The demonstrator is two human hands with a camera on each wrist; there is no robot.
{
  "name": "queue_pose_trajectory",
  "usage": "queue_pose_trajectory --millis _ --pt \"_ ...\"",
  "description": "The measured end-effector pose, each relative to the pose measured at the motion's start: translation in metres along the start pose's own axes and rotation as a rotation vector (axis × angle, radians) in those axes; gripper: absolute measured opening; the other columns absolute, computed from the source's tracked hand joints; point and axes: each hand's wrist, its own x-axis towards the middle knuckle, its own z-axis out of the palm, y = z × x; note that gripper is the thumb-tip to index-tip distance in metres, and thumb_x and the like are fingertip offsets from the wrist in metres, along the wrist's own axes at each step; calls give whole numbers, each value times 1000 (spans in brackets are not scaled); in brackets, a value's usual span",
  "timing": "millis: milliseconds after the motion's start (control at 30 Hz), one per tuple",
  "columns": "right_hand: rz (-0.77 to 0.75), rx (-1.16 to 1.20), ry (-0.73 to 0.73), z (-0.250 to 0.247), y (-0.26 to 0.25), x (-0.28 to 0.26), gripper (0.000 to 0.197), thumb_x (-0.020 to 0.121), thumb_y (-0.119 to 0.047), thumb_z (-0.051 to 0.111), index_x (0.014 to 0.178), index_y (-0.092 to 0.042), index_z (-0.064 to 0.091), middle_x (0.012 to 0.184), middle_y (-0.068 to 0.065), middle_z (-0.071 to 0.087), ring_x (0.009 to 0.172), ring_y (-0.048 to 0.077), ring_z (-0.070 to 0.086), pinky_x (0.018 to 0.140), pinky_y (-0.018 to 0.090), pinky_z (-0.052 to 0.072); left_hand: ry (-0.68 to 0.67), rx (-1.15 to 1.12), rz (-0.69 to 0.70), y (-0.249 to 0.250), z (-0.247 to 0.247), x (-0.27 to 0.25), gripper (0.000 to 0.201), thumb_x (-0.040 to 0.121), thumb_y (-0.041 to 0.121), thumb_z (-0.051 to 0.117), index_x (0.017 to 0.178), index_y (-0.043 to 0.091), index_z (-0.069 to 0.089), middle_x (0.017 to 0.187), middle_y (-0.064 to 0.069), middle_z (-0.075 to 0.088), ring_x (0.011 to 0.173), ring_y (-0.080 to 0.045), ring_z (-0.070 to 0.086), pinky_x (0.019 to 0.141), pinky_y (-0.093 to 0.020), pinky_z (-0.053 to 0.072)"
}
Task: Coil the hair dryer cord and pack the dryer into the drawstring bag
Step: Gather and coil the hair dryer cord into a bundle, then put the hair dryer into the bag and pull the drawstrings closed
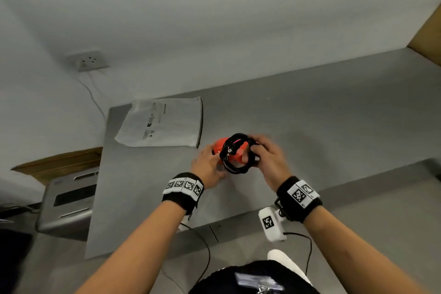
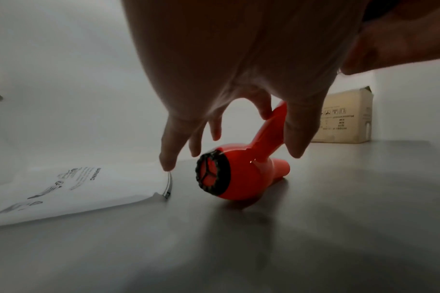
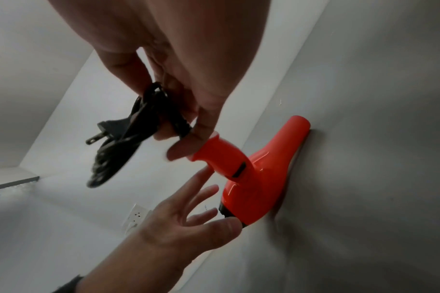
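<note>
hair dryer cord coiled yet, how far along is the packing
Done: the black cord is looped into a coil. In hand: the right hand grips that coil at the red hair dryer's handle; the left hand is open beside it. Left: the dryer is still outside the flat white drawstring bag.

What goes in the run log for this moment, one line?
cord: coiled, held by right hand | hair dryer: lying on table | left hand: open beside dryer | bag: flat, not yet packed

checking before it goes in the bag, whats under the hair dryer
The hair dryer lies on its side straight on the bare grey table, beside the white bag. The contact patch itself is hidden.
</note>
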Motion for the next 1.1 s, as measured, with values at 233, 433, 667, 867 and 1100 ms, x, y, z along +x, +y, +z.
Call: queue_pose_trajectory --millis 233,433,667,867,1100 --pt "67 195 136 -44 10 9 31 95 4 36 111 -6 62 58 10 60 55 23 58 49 33 51 33 202 -111 -5 5 -5 60 95 48 48 144 64 18 120 -5 45 110 -27 49 90 -51 47" --pt "178 220 408 -97 58 23 28 101 0 37 95 -6 63 69 13 58 71 30 64 63 48 60 46 186 -35 13 26 -11 56 95 37 54 145 52 34 125 -13 42 114 -35 47 91 -49 50" --pt "296 -142 535 -120 108 52 27 101 0 50 125 7 58 117 21 58 96 41 61 44 30 60 -7 229 10 23 28 -3 48 97 36 48 143 47 42 127 -15 45 112 -37 50 94 -50 48" --pt "182 -830 426 -133 98 40 36 97 -22 60 129 -7 63 122 26 52 104 40 62 102 43 48 28 99 -68 3 -3 26 36 99 22 44 134 17 44 128 -14 60 107 -40 64 89 -48 51" --pt "184 -1145 237 -157 104 -42 7 93 -11 61 92 -9 67 81 13 69 79 35 64 70 37 46 105 338 -268 -49 -16 72 52 82 -13 52 130 6 47 136 -20 40 116 -39 49 87 -46 54"
